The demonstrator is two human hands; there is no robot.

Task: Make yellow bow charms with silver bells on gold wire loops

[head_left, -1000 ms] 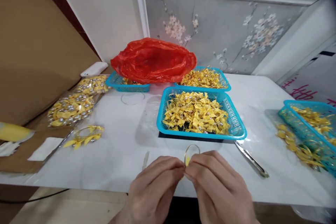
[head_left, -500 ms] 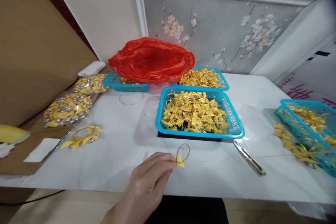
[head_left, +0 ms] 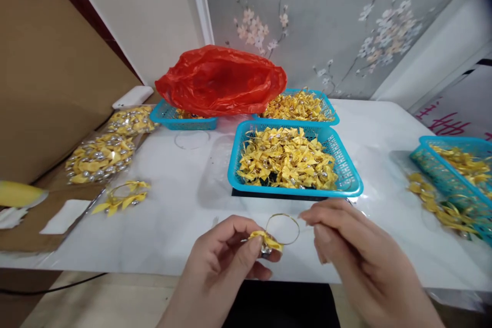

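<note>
My left hand (head_left: 223, 261) pinches a small yellow ribbon bow (head_left: 265, 241) threaded on a thin gold wire ring (head_left: 283, 228), just above the near edge of the white table (head_left: 184, 205). Close beside it, my right hand (head_left: 357, 256) has its fingers curled and its fingertips at the ring's right side; I cannot make out a grip. Right behind both hands stands a blue basket (head_left: 348, 174) heaped with yellow bows.
A red plastic bag (head_left: 223, 79) lies over a second blue basket (head_left: 169, 118). A third basket (head_left: 330, 113) sits behind, a fourth (head_left: 453, 174) at right. Clear bags of bows (head_left: 98, 156) and a finished bow ring (head_left: 121, 197) lie at left on cardboard.
My right hand left the view half a second ago and has come back beside the ring. The left hand kept the bow and ring, now turned flatter and nearer to me.
</note>
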